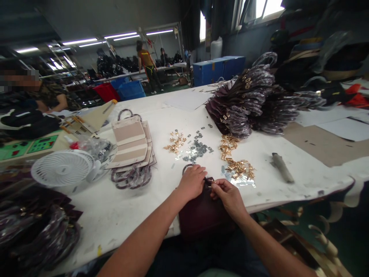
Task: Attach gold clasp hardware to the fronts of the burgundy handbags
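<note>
Bare forearms (147,234) are reaching over a dark burgundy, smooth-faced bag (201,215) at the white-covered table's (115,207) near edge. Our left hand (193,181) is lying across its top; whether it is gripping, we cannot tell. Our right hand (227,192) is pinching a thin dark strap (208,180) narrowly. We are seemingly working the strap's fastening; the next move is calling for a steadied bag and fine fingertip control.

White fan (62,168) at left, blue boxes (208,72) and a red bin (107,92) farther back
</note>
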`<state>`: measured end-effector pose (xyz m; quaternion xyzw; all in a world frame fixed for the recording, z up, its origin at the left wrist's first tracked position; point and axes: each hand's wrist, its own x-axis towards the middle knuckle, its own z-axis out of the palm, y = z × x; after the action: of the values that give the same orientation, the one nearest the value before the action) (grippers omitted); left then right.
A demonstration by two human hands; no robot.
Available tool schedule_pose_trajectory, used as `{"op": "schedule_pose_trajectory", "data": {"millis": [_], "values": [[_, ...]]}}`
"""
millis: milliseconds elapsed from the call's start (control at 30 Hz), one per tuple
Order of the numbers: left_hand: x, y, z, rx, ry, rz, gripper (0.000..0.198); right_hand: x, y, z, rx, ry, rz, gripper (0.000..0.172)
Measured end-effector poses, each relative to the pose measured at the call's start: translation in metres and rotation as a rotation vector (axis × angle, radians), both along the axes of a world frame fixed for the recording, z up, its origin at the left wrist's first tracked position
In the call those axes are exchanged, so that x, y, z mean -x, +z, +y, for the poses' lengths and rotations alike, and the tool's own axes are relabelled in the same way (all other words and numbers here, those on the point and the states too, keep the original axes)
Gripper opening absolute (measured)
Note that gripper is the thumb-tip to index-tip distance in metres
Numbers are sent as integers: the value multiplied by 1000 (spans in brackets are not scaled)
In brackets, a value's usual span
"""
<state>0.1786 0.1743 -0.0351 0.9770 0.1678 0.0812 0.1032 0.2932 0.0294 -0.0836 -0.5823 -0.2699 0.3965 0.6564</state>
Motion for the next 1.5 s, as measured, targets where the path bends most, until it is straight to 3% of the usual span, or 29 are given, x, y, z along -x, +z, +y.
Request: {"op": "schedule_pose_trajectory", "data": {"millis": [200,333,400,500,600,667,833,1000,1133,1300,1500], "values": [[-23,23,20,-8,-197,142,16,9,-2,-1,-91,71,-372,19],[-34,43,14,-20,-284,180,15,14,-5,0,-208,82,-550,11],[-41,52,7,0,-265,213,19,16,-8,0,-222,115,-608,10],[-50,58,-2,154,-105,231,38,20,-15,0,-207,130,-695,10],[-46,53,-4,500,11,164,57,19,-17,1,-187,10,-645,10],[-35,45,-1,572,91,53,52,15,-15,2,-157,-79,-560,13],[5,17,-3,358,286,26,28,4,-8,5,-35,-204,-338,26],[11,4,-15,270,359,95,42,-2,-8,9,83,-134,-248,35],[2,4,-12,333,411,140,46,-13,-10,7,91,-64,-301,36],[3,3,-4,509,364,156,38,-27,-7,-3,56,-36,-645,26],[6,0,1,672,359,161,30,-20,6,-17,82,-14,-727,17]]}}
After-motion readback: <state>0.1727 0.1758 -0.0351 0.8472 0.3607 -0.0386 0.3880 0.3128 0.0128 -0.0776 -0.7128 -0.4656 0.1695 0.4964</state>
